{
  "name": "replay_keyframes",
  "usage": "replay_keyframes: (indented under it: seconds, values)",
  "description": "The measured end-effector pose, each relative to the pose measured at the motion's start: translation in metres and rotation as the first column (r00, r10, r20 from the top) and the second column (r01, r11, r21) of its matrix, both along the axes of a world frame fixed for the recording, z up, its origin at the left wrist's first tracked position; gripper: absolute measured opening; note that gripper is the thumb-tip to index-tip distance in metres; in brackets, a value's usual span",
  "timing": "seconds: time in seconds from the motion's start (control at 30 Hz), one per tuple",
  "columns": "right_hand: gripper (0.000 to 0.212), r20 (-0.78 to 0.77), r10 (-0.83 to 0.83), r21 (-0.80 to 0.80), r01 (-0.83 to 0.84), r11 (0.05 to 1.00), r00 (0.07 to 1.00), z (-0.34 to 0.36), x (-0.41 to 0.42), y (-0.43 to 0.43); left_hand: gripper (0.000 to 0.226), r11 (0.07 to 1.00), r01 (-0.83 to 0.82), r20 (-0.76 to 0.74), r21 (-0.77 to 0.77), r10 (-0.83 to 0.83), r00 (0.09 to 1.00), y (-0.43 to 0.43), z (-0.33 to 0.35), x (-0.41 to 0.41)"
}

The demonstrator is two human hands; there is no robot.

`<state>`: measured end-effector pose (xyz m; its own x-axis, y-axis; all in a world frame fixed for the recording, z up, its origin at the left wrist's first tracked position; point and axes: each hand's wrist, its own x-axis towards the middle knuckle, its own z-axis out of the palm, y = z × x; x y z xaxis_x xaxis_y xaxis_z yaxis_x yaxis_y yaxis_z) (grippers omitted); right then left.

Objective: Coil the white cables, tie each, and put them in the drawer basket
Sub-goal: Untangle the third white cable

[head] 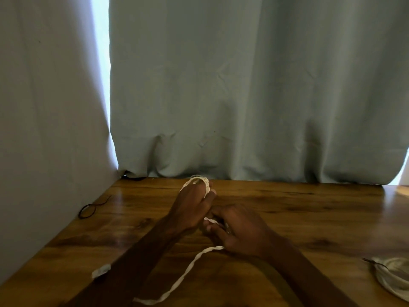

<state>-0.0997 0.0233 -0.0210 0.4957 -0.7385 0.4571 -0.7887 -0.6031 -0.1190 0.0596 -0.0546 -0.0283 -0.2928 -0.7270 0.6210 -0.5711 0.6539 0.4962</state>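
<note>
A flat white cable (188,270) trails across the wooden table (298,218) from my hands toward the near edge. Its first loops (207,185) are wound around the fingers of my left hand (190,207), which is raised near the table's middle. Just to the right and nearer, my right hand (239,231) pinches a stretch of the same cable at my left palm. The cable's white end piece (101,270) lies at the near left. A second white cable (392,279) lies coiled at the near right edge.
A thin black tie loop (88,209) lies at the table's left edge by the wall. Pale blue curtains (243,96) hang along the back of the table. No drawer or basket is in view.
</note>
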Motion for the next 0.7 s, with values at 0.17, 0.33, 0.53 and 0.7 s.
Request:
replay_keyframes:
  seconds: [0.17, 0.33, 0.53, 0.7]
  values:
    - [0.014, 0.026, -0.083, -0.081, 0.085, 0.993, 0.996, 0.003, -0.008, -0.004, 0.050, 0.985, 0.090, 0.011, 0.145, -0.093, 0.996, 0.014, 0.009, 0.001]
    - [0.017, -0.019, -0.170, -0.103, 0.168, 0.980, 0.985, 0.011, -0.015, -0.005, 0.061, 0.894, 0.257, -0.114, 0.368, -0.231, 0.966, 0.014, 0.024, 0.009]
    - [0.037, -0.177, -0.402, -0.044, 0.401, 0.915, 0.898, -0.003, -0.047, -0.029, 0.048, 0.881, 0.334, -0.163, 0.334, -0.295, 0.942, 0.018, 0.040, 0.013]
    - [0.037, 0.107, -0.499, 0.189, 0.475, 0.859, 0.860, -0.016, -0.072, -0.042, 0.033, 0.838, 0.426, -0.385, 0.340, -0.290, 0.876, 0.010, 0.051, 0.023]
